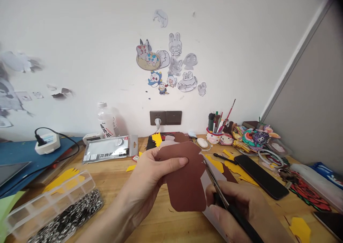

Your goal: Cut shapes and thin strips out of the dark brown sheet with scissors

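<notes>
My left hand grips a brown paper cutout with rounded corners, its thumb lying across the front and the other fingers behind. A notch is cut into the right side of the sheet. In my right hand is a pair of scissors with black handles, the blades pointing up and left at the notched edge. Whether the blades touch the paper I cannot tell. Behind the scissors a pale grey sheet hangs down toward the lower right, partly hidden by my right hand.
A plastic compartment box of metal rings lies front left. On the right are a black phone, yellow paper scraps and a pile of colourful cutouts. A pen cup, a bottle and a plastic packet are along the wall.
</notes>
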Tool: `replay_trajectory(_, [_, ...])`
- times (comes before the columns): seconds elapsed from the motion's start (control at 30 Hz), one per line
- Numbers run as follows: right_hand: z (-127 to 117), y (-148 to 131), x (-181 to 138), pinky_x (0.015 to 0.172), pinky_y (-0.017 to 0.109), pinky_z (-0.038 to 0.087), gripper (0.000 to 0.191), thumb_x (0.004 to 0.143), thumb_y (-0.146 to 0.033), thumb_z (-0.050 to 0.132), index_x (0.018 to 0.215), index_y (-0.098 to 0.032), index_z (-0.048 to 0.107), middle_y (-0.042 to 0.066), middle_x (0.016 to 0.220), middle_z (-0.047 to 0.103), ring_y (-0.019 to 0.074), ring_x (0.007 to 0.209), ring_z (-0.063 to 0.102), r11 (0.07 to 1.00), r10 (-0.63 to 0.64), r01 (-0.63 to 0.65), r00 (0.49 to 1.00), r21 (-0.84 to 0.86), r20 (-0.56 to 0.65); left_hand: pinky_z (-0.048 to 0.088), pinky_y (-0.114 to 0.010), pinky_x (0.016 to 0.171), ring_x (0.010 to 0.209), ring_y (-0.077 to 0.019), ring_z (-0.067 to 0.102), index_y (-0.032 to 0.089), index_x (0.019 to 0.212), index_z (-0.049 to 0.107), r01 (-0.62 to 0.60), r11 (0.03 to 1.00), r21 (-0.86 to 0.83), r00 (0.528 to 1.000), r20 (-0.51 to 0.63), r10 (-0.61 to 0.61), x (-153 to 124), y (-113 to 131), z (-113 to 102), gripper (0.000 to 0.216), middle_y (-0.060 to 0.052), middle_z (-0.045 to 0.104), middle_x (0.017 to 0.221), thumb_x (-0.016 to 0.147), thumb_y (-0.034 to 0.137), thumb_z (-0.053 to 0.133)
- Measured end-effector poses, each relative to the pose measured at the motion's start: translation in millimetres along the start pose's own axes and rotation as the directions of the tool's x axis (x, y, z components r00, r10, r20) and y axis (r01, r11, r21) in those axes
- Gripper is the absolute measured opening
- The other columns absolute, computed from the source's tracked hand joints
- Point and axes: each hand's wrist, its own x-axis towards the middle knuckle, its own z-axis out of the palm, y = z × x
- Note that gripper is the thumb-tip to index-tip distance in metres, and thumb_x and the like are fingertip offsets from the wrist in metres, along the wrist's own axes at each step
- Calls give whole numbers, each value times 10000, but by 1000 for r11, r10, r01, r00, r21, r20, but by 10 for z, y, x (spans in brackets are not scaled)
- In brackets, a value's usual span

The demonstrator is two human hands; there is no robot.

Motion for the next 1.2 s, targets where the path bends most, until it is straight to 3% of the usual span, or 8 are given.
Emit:
replay_trajectory(0.2, [-7,-13,-38,395,168,425,100,624,-139,491,559,-171,560,0,532,588,128,458,528,996,-36,30,997,-88,-73,467,-185,624,713,-138,601,106,875,664,-4,1000,19,1000,-3,4,5,14,-10,253,-79,685,818,639,194,694])
replay_trajectory(0.43, [9,15,-13,388,146,406,102,618,-117,465,549,-183,502,-30,511,527,103,443,493,992,-72,64,995,-108,-73,467,-159,596,685,-116,602,118,874,667,-30,1000,-9,999,10,30,-3,9,-24,219,-67,690,784,667,187,674])
replay_trajectory(0.87, [9,-15,-27,328,131,387,117,595,-106,493,523,-169,562,-25,424,563,96,354,510,975,-145,128,986,-182,-83,473,-177,611,691,-131,614,126,832,677,-43,999,5,998,-44,44,-11,33,-27,199,-66,695,763,656,220,685])
replay_trajectory(1.07, [2,-3,-60,318,137,381,128,599,-120,496,512,-172,574,-23,418,556,102,355,510,979,-115,106,992,-174,-46,485,-220,657,716,-156,622,144,842,676,-142,989,33,989,-47,144,-14,-3,-43,186,-59,693,753,692,251,652])
replay_trajectory(1.2, [27,11,-77,314,143,372,131,593,-117,508,499,-177,576,-27,413,542,107,362,509,986,-103,98,994,-133,-34,485,-183,558,676,-149,629,182,891,668,-236,963,131,960,-119,252,-48,-10,12,223,-39,697,741,708,303,629])
